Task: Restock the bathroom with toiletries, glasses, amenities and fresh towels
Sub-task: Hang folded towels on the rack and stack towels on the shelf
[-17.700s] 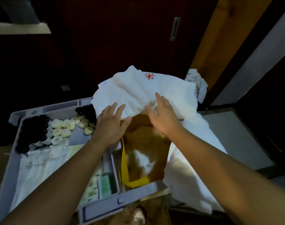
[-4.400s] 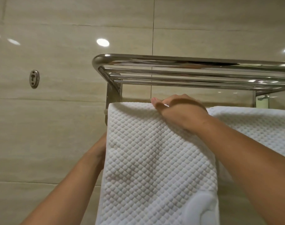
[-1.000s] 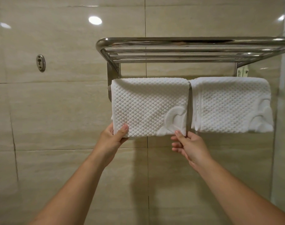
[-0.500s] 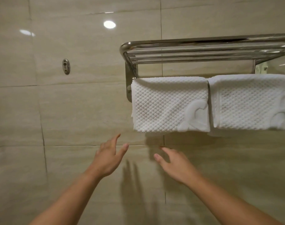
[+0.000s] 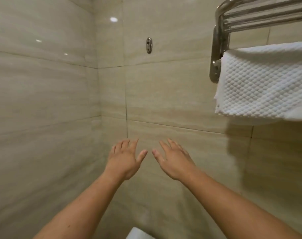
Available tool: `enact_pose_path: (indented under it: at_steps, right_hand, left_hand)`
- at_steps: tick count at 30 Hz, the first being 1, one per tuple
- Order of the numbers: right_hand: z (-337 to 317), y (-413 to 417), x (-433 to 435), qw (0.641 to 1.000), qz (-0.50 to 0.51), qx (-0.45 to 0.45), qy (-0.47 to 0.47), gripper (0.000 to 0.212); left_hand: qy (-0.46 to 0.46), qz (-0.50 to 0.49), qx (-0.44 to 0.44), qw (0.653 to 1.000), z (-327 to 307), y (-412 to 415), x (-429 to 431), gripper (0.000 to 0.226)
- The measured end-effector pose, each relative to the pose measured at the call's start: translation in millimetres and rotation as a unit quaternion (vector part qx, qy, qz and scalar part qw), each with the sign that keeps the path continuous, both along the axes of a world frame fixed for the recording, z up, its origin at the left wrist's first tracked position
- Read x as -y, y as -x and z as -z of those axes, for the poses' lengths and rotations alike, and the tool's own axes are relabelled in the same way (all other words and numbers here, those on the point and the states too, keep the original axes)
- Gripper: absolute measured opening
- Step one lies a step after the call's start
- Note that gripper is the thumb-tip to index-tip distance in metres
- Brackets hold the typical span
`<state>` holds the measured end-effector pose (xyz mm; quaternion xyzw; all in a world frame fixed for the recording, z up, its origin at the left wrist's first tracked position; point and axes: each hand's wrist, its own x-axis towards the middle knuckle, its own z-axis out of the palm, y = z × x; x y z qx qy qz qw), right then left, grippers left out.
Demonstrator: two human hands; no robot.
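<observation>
Towel (image 5: 265, 87), white and waffle-textured, hangs folded over the lower bar of a steel rack (image 5: 219, 54) at the upper right, well apart from the hands. Nearest the camera, two bare forearms reach forward from the bottom edge. The left hand (image 5: 125, 160) and right hand (image 5: 174, 160) float side by side, palms down, fingers (image 5: 164, 145) spread and loose, gripping nothing; the thumbs nearly meet. A small white corner (image 5: 138, 234) shows at the bottom edge, too cut off to identify. Beyond the hands are glossy beige wall tiles meeting in a corner, with a small metal fitting (image 5: 148, 45) on the far wall. The rack's upper shelf, as far as it shows, holds nothing. The towel-hanging step looks finished; the next move likely calls for fetching more supplies, with both hands free.
</observation>
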<state>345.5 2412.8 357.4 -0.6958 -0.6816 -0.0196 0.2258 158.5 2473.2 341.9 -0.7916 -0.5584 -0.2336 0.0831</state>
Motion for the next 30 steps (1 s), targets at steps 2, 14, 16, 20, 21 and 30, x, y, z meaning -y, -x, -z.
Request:
enact_pose_path:
  at_steps: [2,14,16,20,21,30]
  right_hand:
    - [10,20,-5,0.999,-0.043,0.011,0.014,0.074]
    - [110,138,43,0.939,-0.332,0.043,0.079,0.071]
    - [132,155,71,0.921,-0.376,0.047,0.095,0.071]
    - [163,189,134,0.885,-0.448,0.046,0.118,0.071]
    - [167,198,150,0.874,-0.469,0.046,0.118,0.071]
    - [178,281,324,0.765,-0.632,0.064,0.109,0.072]
  left_hand:
    - [0.013,-0.043,-0.006,0.999,13,28,10,0.076]
    - [0.114,-0.333,0.009,0.936,108,138,196,0.083]
    - [0.137,-0.379,0.014,0.915,128,146,243,0.077]
    - [0.160,-0.468,0.027,0.869,152,154,336,0.092]
    - [0.164,-0.485,0.028,0.858,155,155,359,0.097]
    - [0.136,-0.636,0.057,0.758,158,172,562,0.100]
